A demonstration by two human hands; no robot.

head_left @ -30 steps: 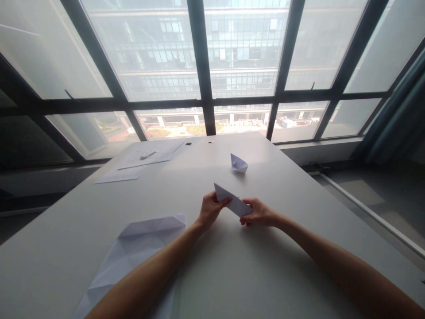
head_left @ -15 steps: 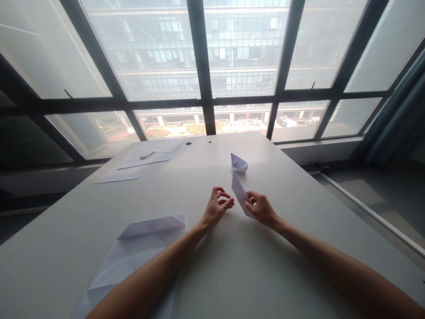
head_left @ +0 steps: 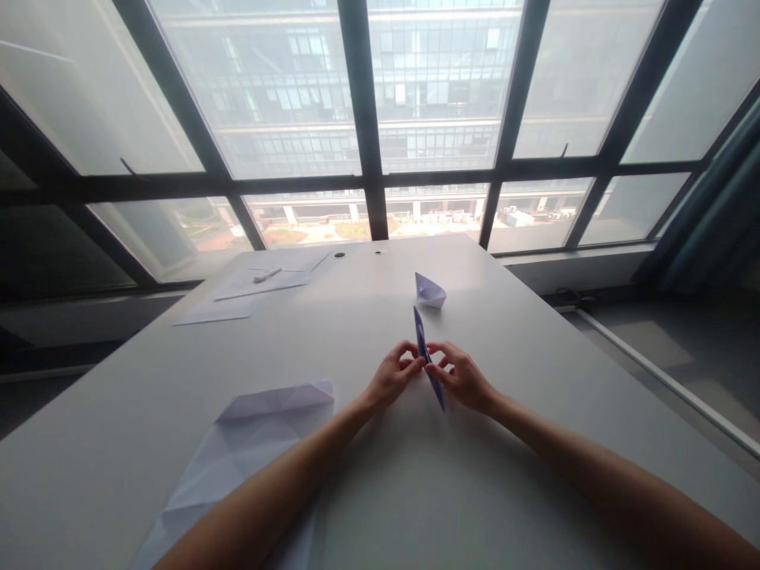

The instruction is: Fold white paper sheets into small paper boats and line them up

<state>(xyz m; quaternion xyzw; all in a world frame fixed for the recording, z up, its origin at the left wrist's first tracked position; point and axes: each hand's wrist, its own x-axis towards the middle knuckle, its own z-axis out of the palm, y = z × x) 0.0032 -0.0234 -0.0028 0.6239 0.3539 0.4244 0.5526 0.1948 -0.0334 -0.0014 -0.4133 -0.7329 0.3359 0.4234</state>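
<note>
Between my hands a folded piece of paper (head_left: 435,388) stands nearly edge-on, its upper edge parted a little. My left hand (head_left: 397,372) pinches it from the left side with thumb and fingers. On the right side my right hand (head_left: 461,376) grips it too, fingers curled. Just beyond the far tip of the folded paper sits a small paper boat (head_left: 430,291) on the white table (head_left: 511,356). A large creased sheet of paper (head_left: 255,435) lies under and beside my left forearm, which hides part of it.
Flat paper sheets (head_left: 237,305) lie at the far left of the table, with a small white object (head_left: 267,275) on them. Two round holes (head_left: 339,255) are near the far edge. Windows rise behind; a blue curtain (head_left: 689,222) hangs at right.
My left hand has moved right and taken hold of the folded paper. The paper has turned from showing its flat face to nearly edge-on. The paper boat stays in place.
</note>
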